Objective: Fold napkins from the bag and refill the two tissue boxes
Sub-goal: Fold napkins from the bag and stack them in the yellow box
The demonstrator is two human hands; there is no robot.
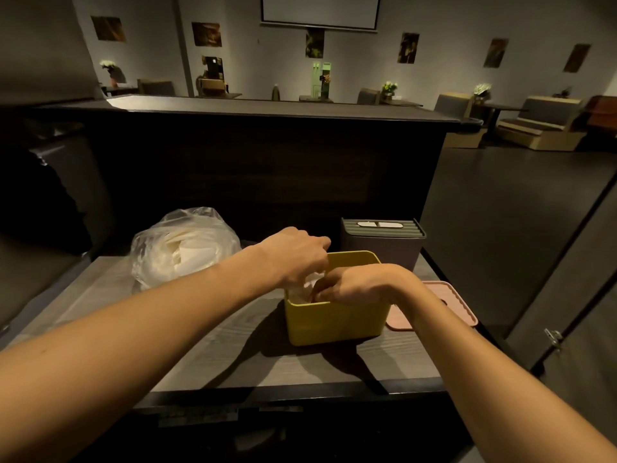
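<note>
A dark raised counter (267,111) runs across the far side, and below it sits the grey wood-grain table (233,355) where the work is laid out. On the table's far left corner stands a clear plastic bag (182,245), bulging with white napkins that show through its sides. At the far right stands a grey tissue box (384,248) with its ribbed lid on and a pale slot on top. Just in front of it, near the middle of the table, is a yellow tissue box (334,322), open at the top, with white napkins (305,287) showing inside at its left end. A pink lid (444,305) lies flat on the table just to the right of the yellow box, partly hidden behind the right forearm. Both bare arms reach in from the near edge. The left hand (295,253) hangs over the box's left rim with its fingers curled down onto the napkins, apparently pinching them. The right hand (357,284) dips into the box opening, fingers bent down among the napkins; whether it is gripping them or just pressing them I cannot tell.
</note>
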